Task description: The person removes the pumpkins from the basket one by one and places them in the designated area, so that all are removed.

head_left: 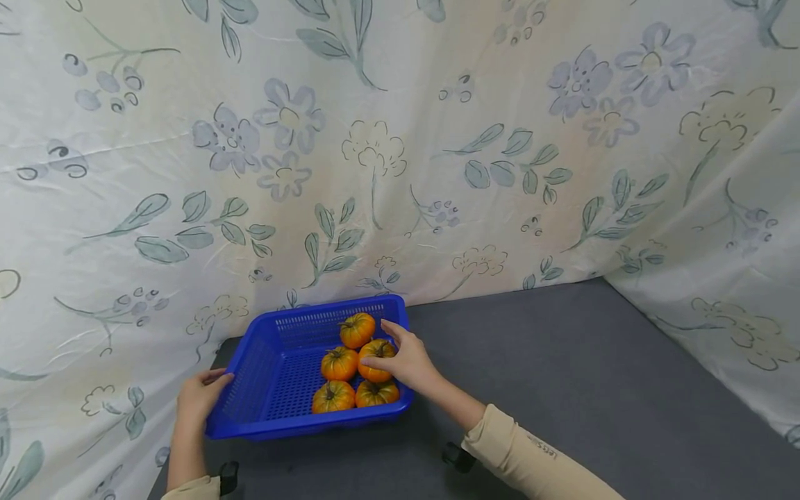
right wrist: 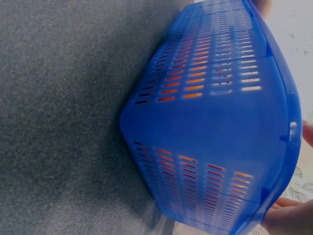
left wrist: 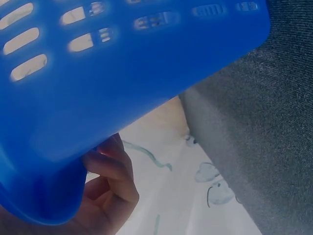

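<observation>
Basket (head_left: 300, 421) is sitting on the bench (head_left: 531, 361), probably light, slightly flexing plastic; its rim is offering the best hold, and the left hand's (head_left: 200, 400) fingers are gripping it. The right hand's (head_left: 411, 362) fingers are straddling one of five pumpkins (head_left: 376, 348) (whether grasping, I cannot tell). These are looking firm, maybe slick; cupping their ribbed sides is seeming safest.

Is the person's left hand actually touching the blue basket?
Touching: in the left wrist view, the left hand has its fingers against the blue basket at its rim.
</observation>
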A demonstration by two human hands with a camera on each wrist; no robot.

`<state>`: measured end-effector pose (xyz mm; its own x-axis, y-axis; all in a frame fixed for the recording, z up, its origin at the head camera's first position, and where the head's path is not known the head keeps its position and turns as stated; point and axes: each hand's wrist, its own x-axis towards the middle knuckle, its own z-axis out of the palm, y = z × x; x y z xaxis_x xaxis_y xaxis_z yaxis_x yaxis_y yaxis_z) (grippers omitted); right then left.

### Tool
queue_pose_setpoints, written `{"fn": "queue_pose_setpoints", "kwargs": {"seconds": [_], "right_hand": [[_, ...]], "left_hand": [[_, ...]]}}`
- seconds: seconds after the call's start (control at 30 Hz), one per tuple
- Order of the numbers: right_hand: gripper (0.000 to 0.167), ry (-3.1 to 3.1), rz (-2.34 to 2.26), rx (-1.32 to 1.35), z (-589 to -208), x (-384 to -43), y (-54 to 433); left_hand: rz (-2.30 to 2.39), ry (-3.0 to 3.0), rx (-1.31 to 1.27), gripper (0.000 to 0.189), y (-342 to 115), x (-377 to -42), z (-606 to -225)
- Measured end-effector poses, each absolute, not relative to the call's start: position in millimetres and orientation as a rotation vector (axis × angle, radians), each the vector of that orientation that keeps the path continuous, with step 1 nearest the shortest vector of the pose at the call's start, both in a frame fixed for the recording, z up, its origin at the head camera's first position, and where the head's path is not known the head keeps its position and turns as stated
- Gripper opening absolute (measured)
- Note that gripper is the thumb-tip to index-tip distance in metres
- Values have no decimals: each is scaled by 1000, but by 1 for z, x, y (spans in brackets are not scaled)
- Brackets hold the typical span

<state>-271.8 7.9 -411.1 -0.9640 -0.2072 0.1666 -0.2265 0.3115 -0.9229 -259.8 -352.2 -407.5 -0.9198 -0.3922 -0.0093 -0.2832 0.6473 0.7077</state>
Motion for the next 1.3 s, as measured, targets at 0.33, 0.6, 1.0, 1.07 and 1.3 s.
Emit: {"fn": "queue_pose_setpoints", "kwargs": {"seconds": [0.33,0.6,1.0,1.07,1.3], "right_hand": [[79,-2583,1740,396,-406,-269,4],[77,-2615,1692,383,-407,-269,-2],[75,-2604,1719,437,-411,-265,-12],[75,-2590,1727,461,-412,-265,-12],[72,-2585,1715,470,-413,-267,-16]], "left_hand": [[-1376,-2770,516,66,-368,-263,-407],[-1522,-2693,573,64,-372,-265,-409],[-1545,-2668,640,66,-371,-266,-412],[-1547,-2666,638,65,-371,-266,-412],[-1551,-2668,621,66,-371,-265,-412]]}}
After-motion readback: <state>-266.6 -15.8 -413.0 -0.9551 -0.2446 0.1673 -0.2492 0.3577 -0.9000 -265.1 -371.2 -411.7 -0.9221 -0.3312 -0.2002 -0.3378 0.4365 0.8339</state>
